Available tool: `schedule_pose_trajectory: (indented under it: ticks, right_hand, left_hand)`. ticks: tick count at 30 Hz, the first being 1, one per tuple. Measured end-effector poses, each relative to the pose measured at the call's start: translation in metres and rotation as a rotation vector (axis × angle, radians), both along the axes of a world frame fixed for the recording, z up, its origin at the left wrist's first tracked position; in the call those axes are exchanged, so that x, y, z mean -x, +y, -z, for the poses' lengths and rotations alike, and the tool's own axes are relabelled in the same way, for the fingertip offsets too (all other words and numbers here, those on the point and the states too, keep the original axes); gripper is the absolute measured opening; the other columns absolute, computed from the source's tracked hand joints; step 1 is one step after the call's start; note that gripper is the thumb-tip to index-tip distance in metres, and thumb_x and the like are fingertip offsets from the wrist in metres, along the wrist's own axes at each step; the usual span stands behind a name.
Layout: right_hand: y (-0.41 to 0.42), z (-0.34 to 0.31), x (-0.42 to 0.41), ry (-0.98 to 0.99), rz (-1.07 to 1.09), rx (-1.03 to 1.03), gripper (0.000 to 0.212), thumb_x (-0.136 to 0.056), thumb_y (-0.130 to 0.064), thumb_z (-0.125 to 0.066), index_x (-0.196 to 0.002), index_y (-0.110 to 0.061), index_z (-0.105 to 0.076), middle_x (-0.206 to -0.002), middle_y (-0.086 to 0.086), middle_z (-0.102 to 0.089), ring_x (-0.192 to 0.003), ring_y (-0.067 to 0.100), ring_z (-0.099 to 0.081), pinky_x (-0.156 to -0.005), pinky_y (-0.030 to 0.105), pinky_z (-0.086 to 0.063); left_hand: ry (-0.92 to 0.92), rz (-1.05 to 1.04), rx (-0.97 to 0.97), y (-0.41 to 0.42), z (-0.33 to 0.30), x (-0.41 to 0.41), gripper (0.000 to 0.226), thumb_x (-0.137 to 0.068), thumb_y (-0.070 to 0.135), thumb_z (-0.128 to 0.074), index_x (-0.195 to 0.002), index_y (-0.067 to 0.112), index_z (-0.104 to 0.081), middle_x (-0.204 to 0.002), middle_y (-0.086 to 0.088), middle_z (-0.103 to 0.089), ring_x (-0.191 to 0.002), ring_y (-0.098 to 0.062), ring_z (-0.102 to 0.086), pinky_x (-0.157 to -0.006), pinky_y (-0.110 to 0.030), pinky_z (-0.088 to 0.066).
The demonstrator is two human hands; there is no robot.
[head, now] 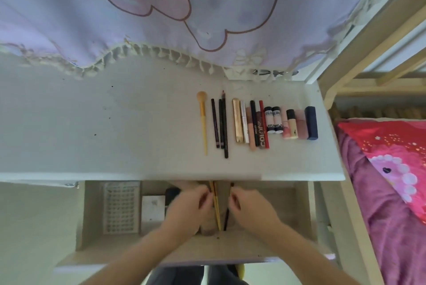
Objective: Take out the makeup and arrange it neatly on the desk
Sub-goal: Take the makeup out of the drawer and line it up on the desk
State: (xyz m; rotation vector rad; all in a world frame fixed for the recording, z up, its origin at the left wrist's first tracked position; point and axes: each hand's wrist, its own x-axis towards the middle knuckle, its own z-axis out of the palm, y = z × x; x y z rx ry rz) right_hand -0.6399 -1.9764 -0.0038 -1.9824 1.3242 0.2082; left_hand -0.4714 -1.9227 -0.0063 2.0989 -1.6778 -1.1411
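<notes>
Desk [115, 123], centre frame: makeup row [257, 123] at right of centre, items side by side, lengthwise, likely sorted by kind. Open drawer [265, 204], lower centre, holds what remains. Left hand [191, 207] pinches yellow-handled brushes [216, 208]; right hand [251, 204] pinches a dark slim brush [227, 215], apparently for lifting out. Brush tips hidden under desk edge. Motion blur; exact finger contact hard to make out.
</notes>
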Motion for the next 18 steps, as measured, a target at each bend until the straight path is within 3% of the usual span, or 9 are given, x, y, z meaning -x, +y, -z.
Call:
schedule_pose_trajectory:
  ticks: [4, 8, 11, 14, 16, 18]
  right_hand:
    - [0.016, 0.062, 0.011, 0.166, 0.109, -0.168, 0.022, -0.100, -0.030, -0.037, -0.082, -0.019, -0.046, -0.092, 0.010, -0.066, -0.087, 0.027, -0.064, -0.062, 0.026, -0.039]
    - [0.008, 0.099, -0.004, 0.187, 0.232, -0.060, 0.022, -0.100, -0.021, -0.037, -0.112, -0.010, -0.053, -0.109, 0.012, -0.065, -0.100, 0.029, -0.063, -0.074, 0.032, -0.049]
    - [0.007, 0.112, -0.011, 0.211, 0.286, 0.003, 0.021, -0.097, -0.010, -0.039, -0.113, -0.007, -0.052, -0.109, 0.013, -0.064, -0.101, 0.030, -0.063, -0.071, 0.030, -0.045]
    - [0.010, 0.119, -0.007, 0.190, 0.306, -0.033, 0.020, -0.094, -0.007, -0.042, -0.106, -0.005, -0.057, -0.107, 0.015, -0.065, -0.098, 0.031, -0.063, -0.071, 0.029, -0.047]
    - [0.010, 0.119, -0.002, 0.106, 0.389, -0.081, 0.020, -0.093, -0.009, -0.045, -0.106, -0.003, -0.059, -0.108, 0.018, -0.065, -0.100, 0.033, -0.062, -0.075, 0.033, -0.049]
    - [0.008, 0.111, 0.004, 0.047, 0.438, -0.098, 0.020, -0.092, -0.012, -0.048, -0.106, -0.001, -0.058, -0.105, 0.019, -0.065, -0.098, 0.035, -0.062, -0.073, 0.034, -0.048]
  left_hand:
    - [-0.138, -0.044, -0.142, 0.007, 0.057, 0.038, 0.019, -0.098, 0.028, -0.042, -0.105, 0.016, -0.055, -0.093, -0.005, -0.069, -0.079, -0.017, -0.064, -0.073, -0.032, -0.054]
    - [-0.236, -0.147, -0.198, -0.027, 0.098, 0.046, 0.032, -0.097, 0.018, -0.042, -0.127, 0.006, -0.048, -0.120, -0.015, -0.058, -0.108, -0.032, -0.058, -0.087, -0.036, -0.046]
    - [-0.340, -0.143, -0.188, -0.040, 0.113, 0.049, 0.023, -0.097, 0.006, -0.036, -0.112, 0.004, -0.053, -0.115, -0.014, -0.060, -0.105, -0.027, -0.058, -0.086, -0.033, -0.048]
    - [-0.258, -0.246, -0.170, -0.045, 0.122, 0.049, 0.022, -0.095, 0.008, -0.041, -0.110, 0.005, -0.056, -0.112, -0.011, -0.062, -0.103, -0.027, -0.059, -0.082, -0.029, -0.047]
    - [-0.128, -0.386, -0.152, -0.040, 0.117, 0.050, 0.030, -0.092, 0.012, -0.048, -0.121, 0.007, -0.055, -0.117, -0.015, -0.059, -0.108, -0.034, -0.056, -0.082, -0.034, -0.044]
    - [-0.051, -0.425, -0.146, -0.033, 0.106, 0.051, 0.028, -0.091, 0.018, -0.051, -0.117, 0.005, -0.056, -0.114, -0.019, -0.058, -0.106, -0.038, -0.056, -0.085, -0.039, -0.046]
